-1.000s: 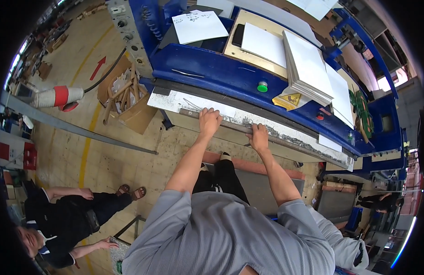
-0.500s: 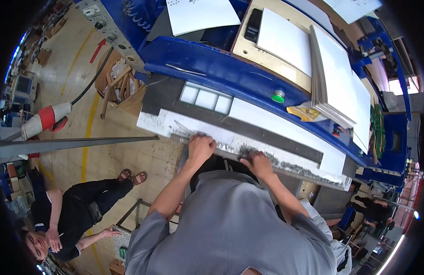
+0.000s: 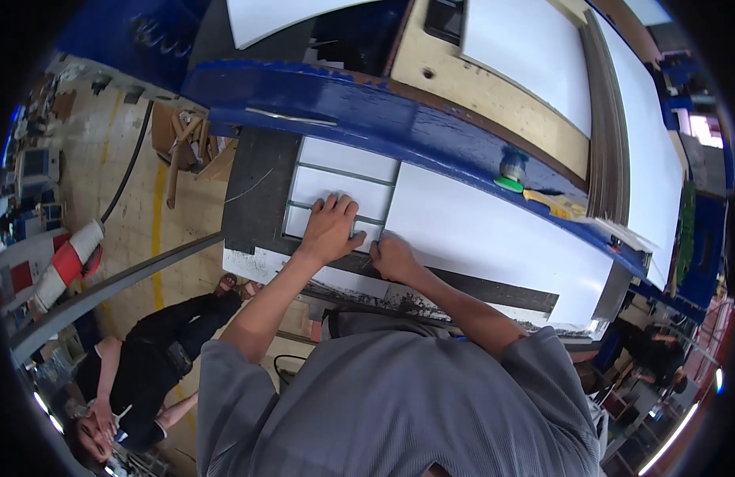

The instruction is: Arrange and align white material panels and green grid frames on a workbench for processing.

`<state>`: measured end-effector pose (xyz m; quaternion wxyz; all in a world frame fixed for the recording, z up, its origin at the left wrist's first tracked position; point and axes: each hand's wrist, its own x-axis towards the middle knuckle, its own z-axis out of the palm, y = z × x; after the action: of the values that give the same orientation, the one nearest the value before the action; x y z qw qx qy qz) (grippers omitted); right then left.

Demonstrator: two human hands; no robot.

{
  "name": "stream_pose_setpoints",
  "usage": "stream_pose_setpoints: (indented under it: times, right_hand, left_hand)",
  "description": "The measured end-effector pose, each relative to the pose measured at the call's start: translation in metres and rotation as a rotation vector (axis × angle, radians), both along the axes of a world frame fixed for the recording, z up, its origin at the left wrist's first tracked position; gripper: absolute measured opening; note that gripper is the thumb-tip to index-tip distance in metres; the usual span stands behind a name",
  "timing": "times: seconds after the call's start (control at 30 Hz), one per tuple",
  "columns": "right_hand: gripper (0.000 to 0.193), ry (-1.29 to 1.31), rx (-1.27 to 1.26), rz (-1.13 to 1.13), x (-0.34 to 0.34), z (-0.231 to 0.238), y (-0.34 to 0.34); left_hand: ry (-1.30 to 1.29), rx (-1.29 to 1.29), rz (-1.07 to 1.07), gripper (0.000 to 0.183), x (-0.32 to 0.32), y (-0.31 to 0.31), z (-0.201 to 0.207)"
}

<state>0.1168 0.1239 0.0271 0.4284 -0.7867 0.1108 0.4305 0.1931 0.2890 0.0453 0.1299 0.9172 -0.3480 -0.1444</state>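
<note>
On the tray (image 3: 256, 171), slid further out, left hand (image 3: 329, 230) and right hand (image 3: 394, 257) have moved forward to the gridded card (image 3: 320, 181) at the tray's left, now reachable: left loosely spread on it, right half-curled at its edge, any hold unclear.

A scuffed white table (image 3: 407, 300) spans mid-frame. A dark board (image 3: 256, 179) lies on it, centre left; a white sheet (image 3: 479, 230), centre right.

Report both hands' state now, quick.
Left hand: open, fingers bent over the white rectangular panels divided by dark green strips.
Right hand: fingers curled in beside them; whether it holds anything cannot be told.
</note>
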Motion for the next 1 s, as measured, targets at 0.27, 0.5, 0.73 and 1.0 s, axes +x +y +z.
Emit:
stream_pose_setpoints:
  times: [0.27, 0.5, 0.73, 1.0]
  right_hand:
    - [0.042, -0.44, -0.286, 0.132, 0.007, 0.09, -0.005]
    - [0.045, -0.411, -0.255, 0.179, -0.044, -0.001, 0.029]
    - [0.043, -0.606, -0.279, 0.191, -0.002, 0.05, 0.047]
    - [0.068, -0.767, -0.712, 0.649, 0.121, 0.028, 0.108]
  left_hand:
    - [0.172, -0.067, 0.094, 0.025, 0.029, -0.009, 0.076]
    - [-0.09, -0.214, 0.127, 0.033, -0.033, 0.023, -0.016]
    - [0.042, -0.197, 0.221, 0.038, -0.091, 0.083, -0.002]
    - [0.429, -0.086, -0.101, 0.061, -0.069, 0.107, 0.017]
